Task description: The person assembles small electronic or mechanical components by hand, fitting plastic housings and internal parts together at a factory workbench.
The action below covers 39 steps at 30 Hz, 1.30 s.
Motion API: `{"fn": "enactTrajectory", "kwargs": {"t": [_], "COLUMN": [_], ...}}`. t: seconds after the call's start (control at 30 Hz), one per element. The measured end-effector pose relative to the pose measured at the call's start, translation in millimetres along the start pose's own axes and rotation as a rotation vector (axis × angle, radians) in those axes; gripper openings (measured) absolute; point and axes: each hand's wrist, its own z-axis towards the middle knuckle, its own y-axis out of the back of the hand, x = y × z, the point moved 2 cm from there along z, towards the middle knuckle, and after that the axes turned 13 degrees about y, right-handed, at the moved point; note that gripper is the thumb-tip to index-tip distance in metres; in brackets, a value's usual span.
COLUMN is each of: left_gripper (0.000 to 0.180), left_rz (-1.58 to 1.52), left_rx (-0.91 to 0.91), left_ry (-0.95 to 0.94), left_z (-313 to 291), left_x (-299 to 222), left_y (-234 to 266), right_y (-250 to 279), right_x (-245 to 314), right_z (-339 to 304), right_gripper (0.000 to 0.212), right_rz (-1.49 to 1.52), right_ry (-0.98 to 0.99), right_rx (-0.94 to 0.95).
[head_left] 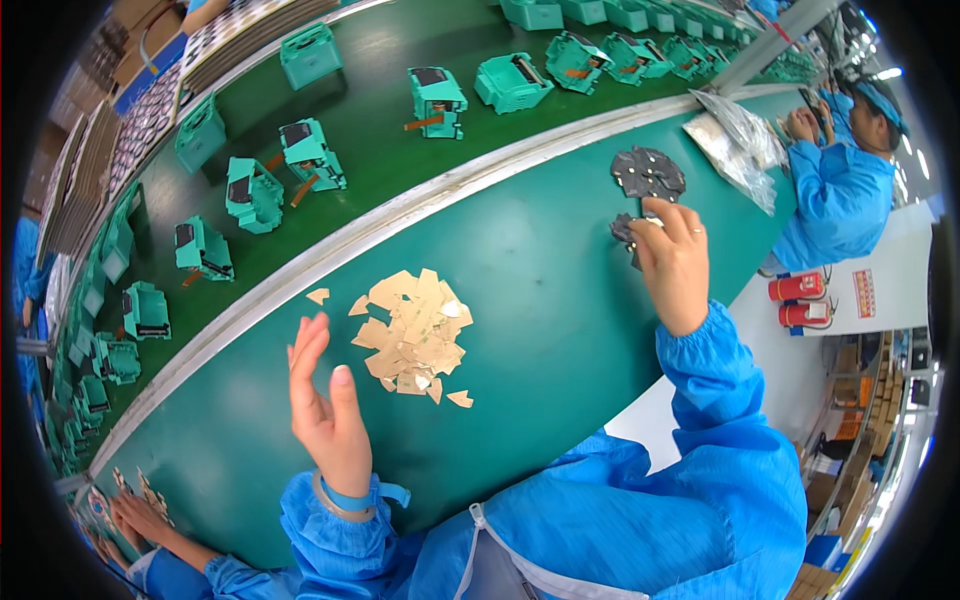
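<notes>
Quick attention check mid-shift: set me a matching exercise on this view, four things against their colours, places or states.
1. paper-like scraps
2. black parts
3. left hand
4. fire extinguishers

A. red
B. near the right hand's fingers
C. tan, mostly heaped together
D. raised open, nothing visibly held

Pairs: 1-C, 2-B, 3-D, 4-A

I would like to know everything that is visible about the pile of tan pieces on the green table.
The pile is a loose, roughly round heap of thin, angular pieces that look like paper. Most are tan, a few paler; some carry faint green marks. They overlap at varied angles, and small loose bits lie apart around it. It rests on the green table, just right of the open left hand, which appears not to touch it.
</notes>
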Motion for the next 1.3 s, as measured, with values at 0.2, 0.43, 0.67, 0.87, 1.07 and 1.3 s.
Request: {"fn": "enactTrajectory", "kwargs": {"t": [0.2, 0.43, 0.67, 0.87, 1.07, 1.3], "left_gripper": [0.036, 0.027, 0.013, 0.016, 0.016, 0.017], "left_rz": [-0.671, -0.847, -0.957, -0.769, -0.723, -0.390], "left_rx": [0.130, 0.500, 0.349, 0.321, 0.361, 0.165], "left_ry": [0.219, 0.554, 0.466, 0.358, 0.416, 0.169], "left_z": [-5, -15, -19, -15, -18, -17], "left_x": [-24, -4, -11, -15, -11, -13], "left_y": [-24, -23, -26, -27, -27, -28], "right_y": [12, -5, -14, -17, -14, -4], "right_x": [101, 143, 148, 138, 140, 142], "right_z": [65, 68, 54, 52, 57, 54], "right_gripper": [0.018, 0.038, 0.032, 0.014, 0.016, 0.022], "right_rz": [1.187, 1.459, 1.733, 1.755, 1.548, 1.153], "right_ry": [0.050, 0.186, -0.146, -0.132, 0.026, 0.233], "right_rx": [0.077, 0.428, 0.308, 0.349, 0.225, 0.065]}}
